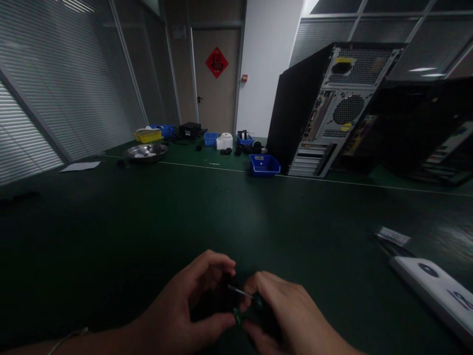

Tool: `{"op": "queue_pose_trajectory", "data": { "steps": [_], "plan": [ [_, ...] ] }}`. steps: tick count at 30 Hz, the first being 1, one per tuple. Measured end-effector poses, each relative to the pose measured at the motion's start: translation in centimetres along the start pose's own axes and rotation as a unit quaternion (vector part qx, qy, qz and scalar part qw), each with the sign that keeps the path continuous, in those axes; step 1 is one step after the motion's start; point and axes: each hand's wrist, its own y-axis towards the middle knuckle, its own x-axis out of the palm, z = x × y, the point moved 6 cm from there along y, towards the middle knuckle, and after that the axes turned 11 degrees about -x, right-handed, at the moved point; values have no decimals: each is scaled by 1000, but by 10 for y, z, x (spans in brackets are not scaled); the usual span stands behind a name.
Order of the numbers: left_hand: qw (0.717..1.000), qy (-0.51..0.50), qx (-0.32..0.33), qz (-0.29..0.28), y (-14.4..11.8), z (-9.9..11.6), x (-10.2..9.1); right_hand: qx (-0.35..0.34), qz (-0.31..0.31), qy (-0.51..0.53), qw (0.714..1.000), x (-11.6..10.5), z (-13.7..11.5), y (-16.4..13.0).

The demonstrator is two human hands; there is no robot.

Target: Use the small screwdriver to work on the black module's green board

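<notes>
Item, near edge, centre: left hand (192, 308), fingers curled around a small dark object (221, 301) held just above the green table (148, 222); what the object is cannot be told in the dim light.

Item, just right of it: right hand (284, 315), fingers closed on a small screwdriver (242, 293) with a green handle; its thin metal shaft points left and meets the dark object between the two hands.

Item, near right: white flat device (436, 291) lying on the table, with a small labelled strip (393, 236) just beyond it.

Item, far right: black computer tower (325, 108), upright, rear panel facing the viewer; a second dark case (424, 128) lies beside it.

Item, far centre: blue bin (264, 165) just left of the tower; further blue bins and a white object behind it.

Item, far left: metal bowl (146, 153), yellow bin (148, 135), sheet of paper (80, 166).

Item, back wall: door with red diamond sign (216, 62).
</notes>
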Motion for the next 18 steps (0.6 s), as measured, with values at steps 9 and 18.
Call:
{"op": "queue_pose_trajectory", "data": {
  "steps": [9,18],
  "plan": [
    [997,-70,-40,20,6,-7,-7,-28,-22,26,999,-1,-2,1],
    [995,-88,-51,18,7,-10,-7,-74,-3,-15,997,3,-4,0]
  ]
}}
